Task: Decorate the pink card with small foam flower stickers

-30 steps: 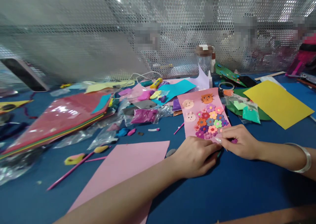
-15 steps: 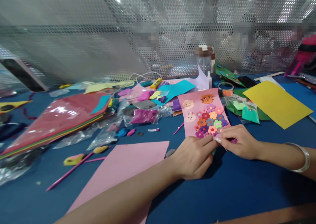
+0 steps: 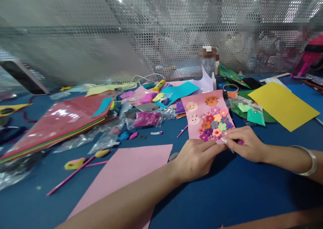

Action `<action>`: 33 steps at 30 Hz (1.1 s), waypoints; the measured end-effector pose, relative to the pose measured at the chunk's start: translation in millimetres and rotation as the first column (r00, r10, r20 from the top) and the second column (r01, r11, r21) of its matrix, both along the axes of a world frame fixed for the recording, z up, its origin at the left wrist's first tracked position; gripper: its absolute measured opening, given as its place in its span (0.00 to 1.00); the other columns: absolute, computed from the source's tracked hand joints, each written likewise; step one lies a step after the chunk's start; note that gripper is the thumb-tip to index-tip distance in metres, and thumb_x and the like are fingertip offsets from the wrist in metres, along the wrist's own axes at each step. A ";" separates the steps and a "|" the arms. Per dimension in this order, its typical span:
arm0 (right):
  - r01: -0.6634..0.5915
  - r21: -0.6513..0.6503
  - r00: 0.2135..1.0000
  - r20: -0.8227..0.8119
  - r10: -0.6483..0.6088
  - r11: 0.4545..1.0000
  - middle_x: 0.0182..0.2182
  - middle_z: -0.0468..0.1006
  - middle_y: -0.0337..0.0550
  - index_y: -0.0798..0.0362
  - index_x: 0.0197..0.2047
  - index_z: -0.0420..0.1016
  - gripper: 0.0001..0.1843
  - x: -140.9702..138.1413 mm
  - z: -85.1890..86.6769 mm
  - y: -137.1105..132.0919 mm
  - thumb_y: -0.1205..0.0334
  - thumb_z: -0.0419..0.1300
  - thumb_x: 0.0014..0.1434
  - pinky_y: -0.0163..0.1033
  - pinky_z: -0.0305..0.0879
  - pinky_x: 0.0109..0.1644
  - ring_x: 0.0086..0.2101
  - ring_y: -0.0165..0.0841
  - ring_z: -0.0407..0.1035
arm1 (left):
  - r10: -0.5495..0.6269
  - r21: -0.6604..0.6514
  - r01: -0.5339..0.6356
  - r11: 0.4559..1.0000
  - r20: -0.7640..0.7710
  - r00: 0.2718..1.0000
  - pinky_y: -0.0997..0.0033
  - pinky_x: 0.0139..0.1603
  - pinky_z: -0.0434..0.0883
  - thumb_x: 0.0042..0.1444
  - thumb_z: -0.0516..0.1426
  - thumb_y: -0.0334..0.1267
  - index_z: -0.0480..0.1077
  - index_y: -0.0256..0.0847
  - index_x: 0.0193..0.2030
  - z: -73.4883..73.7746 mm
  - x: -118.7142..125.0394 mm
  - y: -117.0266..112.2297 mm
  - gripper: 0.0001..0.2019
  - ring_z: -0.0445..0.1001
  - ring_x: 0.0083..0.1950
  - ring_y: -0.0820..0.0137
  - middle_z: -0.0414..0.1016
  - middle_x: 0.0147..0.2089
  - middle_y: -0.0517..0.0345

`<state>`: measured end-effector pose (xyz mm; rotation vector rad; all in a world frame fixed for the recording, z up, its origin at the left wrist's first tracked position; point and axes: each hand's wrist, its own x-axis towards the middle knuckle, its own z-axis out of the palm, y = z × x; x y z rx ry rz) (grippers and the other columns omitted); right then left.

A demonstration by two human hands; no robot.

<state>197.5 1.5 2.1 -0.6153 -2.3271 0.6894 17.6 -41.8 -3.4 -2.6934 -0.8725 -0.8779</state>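
A pink sheet [image 3: 195,129] carries clusters of colourful clay flowers [image 3: 214,124], an orange cat face [image 3: 211,101] and two pale animal faces. At its lower edge my two hands meet. My left hand [image 3: 195,160] is closed, its fingers reaching toward the right fingertips; what it pinches, if anything, is hidden. Thumb and fingers of my right hand [image 3: 244,144] are pinched together over the sheet's lower right corner. A bit of purple clay [image 3: 240,142] shows in the curl of the right hand. Under my left forearm lies a plain pink sheet [image 3: 126,175].
Purple sticks [image 3: 73,178] with yellow clay lie at left, near a stack of coloured sheets [image 3: 63,121]. Bagged clay [image 3: 146,119] and a blue sheet [image 3: 180,93] sit behind. A lidded jar [image 3: 208,61] stands by the mesh partition. To the right is a yellow sheet [image 3: 285,106].
My left fingers have moved slightly right and closer to the right fingertips. A green bit seen under the left hand is now hidden. The right hand has barely moved.
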 end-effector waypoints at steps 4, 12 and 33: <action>0.028 0.012 1.000 0.009 -0.028 1.000 0.14 0.55 0.34 0.54 0.14 0.51 0.18 -0.6 0.0 -0.2 0.67 0.48 0.55 0.31 0.49 0.24 0.19 0.23 0.50 | -0.010 0.018 0.009 1.000 0.015 1.000 0.80 0.18 0.62 0.56 0.44 0.26 0.66 0.37 0.42 3.4 0.3 -0.9 0.13 0.68 0.21 0.78 0.74 0.27 0.59; 0.030 0.023 1.000 -0.008 -0.030 0.999 0.14 0.53 0.33 0.55 0.15 0.49 0.18 -1.9 0.4 0.1 0.67 0.49 0.54 0.30 0.47 0.24 0.18 0.22 0.48 | -0.021 0.027 0.021 0.999 -0.012 1.000 0.78 0.16 0.60 0.56 0.45 0.26 0.64 0.38 0.43 0.9 -0.8 -1.9 0.11 0.68 0.19 0.78 0.72 0.23 0.62; 0.006 0.067 0.999 -0.033 -0.004 0.998 0.14 0.54 0.33 0.55 0.16 0.50 0.18 -0.7 -1.7 0.8 0.67 0.49 0.55 0.30 0.47 0.24 0.19 0.22 0.49 | -0.065 0.203 0.035 0.979 0.146 0.987 0.80 0.23 0.66 0.53 0.53 0.29 0.66 0.38 0.36 -0.8 0.0 -0.8 0.04 0.72 0.27 0.78 0.75 0.32 0.61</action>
